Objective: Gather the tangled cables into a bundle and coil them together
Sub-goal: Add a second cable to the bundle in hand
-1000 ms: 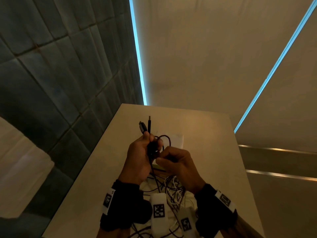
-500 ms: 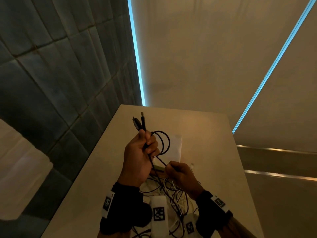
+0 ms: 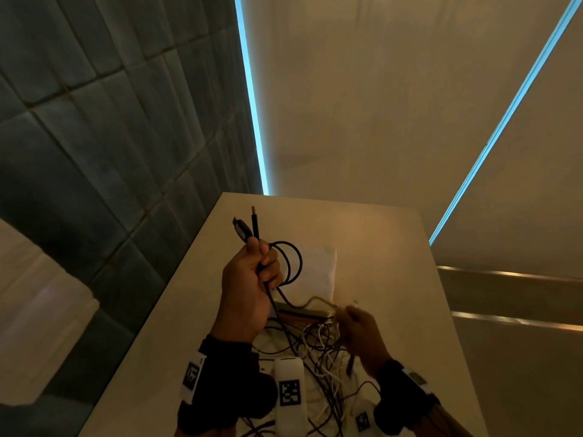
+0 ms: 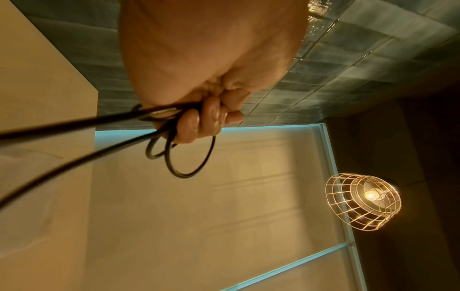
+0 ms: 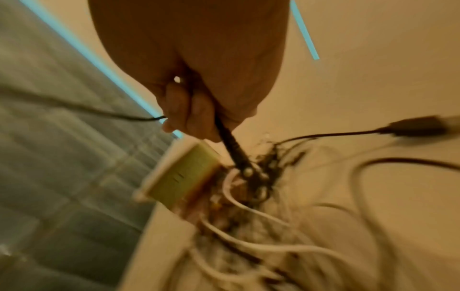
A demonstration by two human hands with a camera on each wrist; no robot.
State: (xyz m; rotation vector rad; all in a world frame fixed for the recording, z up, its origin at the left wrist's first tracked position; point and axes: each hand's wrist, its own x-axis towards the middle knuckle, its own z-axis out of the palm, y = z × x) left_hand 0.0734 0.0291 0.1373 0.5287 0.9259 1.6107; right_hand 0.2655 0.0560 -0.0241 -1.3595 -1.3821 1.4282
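Fingers of the left hand are curled tight round a black cable, which is held raised above the table. Two plug ends are seen standing up out of the fist, and a small loop of the same cable hangs beside the knuckles; in the left wrist view two or three loops are gathered under the fingertips. From the fist the cable is led down toward the right hand, which is held lower, just over the tangled cables. The right hand is blurred in the head view; in the right wrist view its fingers are closed on a thin dark cable that runs down into the tangle. Black and white strands are heaped together on the table near the person, beside a pale flat box. A white folded cloth lies farther back on the table.
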